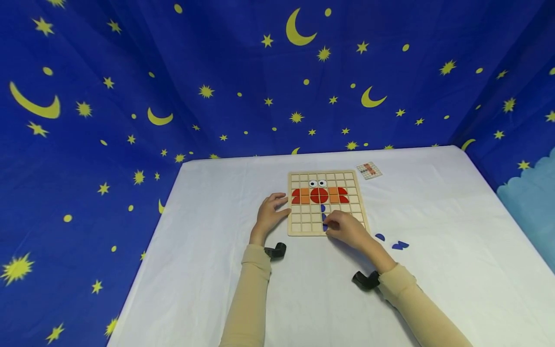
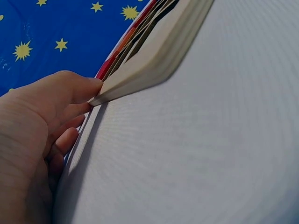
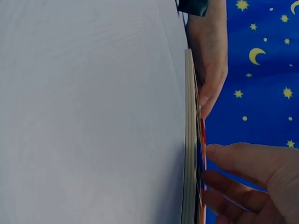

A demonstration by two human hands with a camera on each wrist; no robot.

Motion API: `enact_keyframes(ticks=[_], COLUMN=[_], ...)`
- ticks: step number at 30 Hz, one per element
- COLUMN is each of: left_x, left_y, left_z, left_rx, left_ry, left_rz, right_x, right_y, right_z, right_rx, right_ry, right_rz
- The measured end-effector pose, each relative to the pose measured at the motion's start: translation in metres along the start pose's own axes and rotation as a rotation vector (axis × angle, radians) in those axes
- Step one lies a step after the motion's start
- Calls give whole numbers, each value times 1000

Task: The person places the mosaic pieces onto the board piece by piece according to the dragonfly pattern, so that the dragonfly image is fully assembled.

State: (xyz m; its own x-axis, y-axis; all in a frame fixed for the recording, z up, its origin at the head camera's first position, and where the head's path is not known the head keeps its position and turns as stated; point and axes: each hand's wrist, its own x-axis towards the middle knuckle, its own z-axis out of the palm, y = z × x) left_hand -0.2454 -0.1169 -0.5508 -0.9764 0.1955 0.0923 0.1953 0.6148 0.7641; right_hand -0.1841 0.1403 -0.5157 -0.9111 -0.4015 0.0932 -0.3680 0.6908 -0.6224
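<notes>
A wooden grid board (image 1: 306, 233) lies on the table. Two eye pieces (image 1: 318, 183) sit near its top, above a row of red curved pieces (image 1: 319, 195) and orange squares (image 1: 333, 194). Below them, blue half-round pieces run down one column, the topmost blue piece (image 1: 323, 208) uncovered. My right hand (image 1: 347, 229) pinches the lowest blue piece (image 1: 325, 228) between thumb and fingertips, at the board's surface. My left hand (image 1: 270, 214) rests at the board's left edge, fingers spread loosely; its thumb (image 2: 86, 88) touches the frame in the left wrist view.
Several loose blue pieces (image 1: 400, 245) lie right of the board, one half-round piece (image 1: 379, 237) nearer to it. A small pattern card (image 1: 369, 170) lies past the top right corner. The white cloth table (image 1: 208, 241) meets a blue star-print curtain (image 1: 243, 72) behind.
</notes>
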Motion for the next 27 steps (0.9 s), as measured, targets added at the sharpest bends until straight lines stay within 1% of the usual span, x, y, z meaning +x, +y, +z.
enact_keyframes(ticks=[5,10,13,21,27], left_x=[-1,0,0,1,1], left_y=[2,2,1,1,-1], left_z=[1,1,1,-1,2], left_rx=[-6,15,27,14,24], left_ry=[-2,-1,-5,-1,1], left_rz=[10,15,6,6,-1], right_x=[-5,-11,-15,-32,-46], right_y=[6,8,10,21,33], right_z=[-5,-12,-18,-32,-41], right_rx=[12,8,8,-15,-20], right_ry=[31,34,43,104,133], right_rz=[11,24,31,46,57])
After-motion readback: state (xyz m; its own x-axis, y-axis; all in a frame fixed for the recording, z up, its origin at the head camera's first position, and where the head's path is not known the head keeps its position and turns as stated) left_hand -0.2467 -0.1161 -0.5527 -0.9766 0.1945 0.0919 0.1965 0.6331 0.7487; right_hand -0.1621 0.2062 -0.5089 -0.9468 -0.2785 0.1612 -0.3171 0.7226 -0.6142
